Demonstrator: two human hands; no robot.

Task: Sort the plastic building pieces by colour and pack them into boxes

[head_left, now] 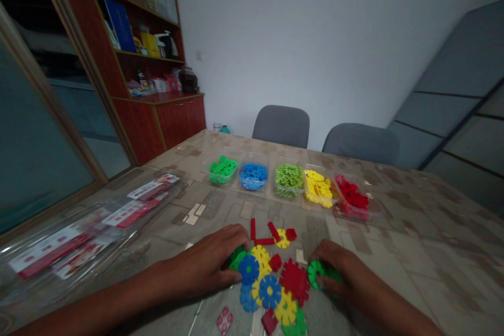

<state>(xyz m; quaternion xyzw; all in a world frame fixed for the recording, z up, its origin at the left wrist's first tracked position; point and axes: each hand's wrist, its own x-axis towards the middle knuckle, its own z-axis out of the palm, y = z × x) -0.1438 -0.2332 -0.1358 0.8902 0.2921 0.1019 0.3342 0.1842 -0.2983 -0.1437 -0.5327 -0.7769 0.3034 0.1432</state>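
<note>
On the table in front of me is a loose group of plastic pieces: yellow notched discs (286, 308), blue notched discs (270, 291), a red square toothed piece (294, 281) and thin red strips (264, 241). At the group's left edge, my left hand (220, 254) has its fingers and thumb closed around green notched discs (237, 258), beside a blue disc. On the right side, my right hand (334, 268) grips another green notched disc (315, 274), with more green partly hidden under its fingers. Small red blocks (275, 262) lie among the discs.
Several clear plastic tubs stand in a row beyond my hands, with green pieces (223, 169), blue, light green, yellow and red pieces (352, 193). Clear plastic packaging (90, 236) lies at the left. Two grey chairs (281, 125) stand at the far edge.
</note>
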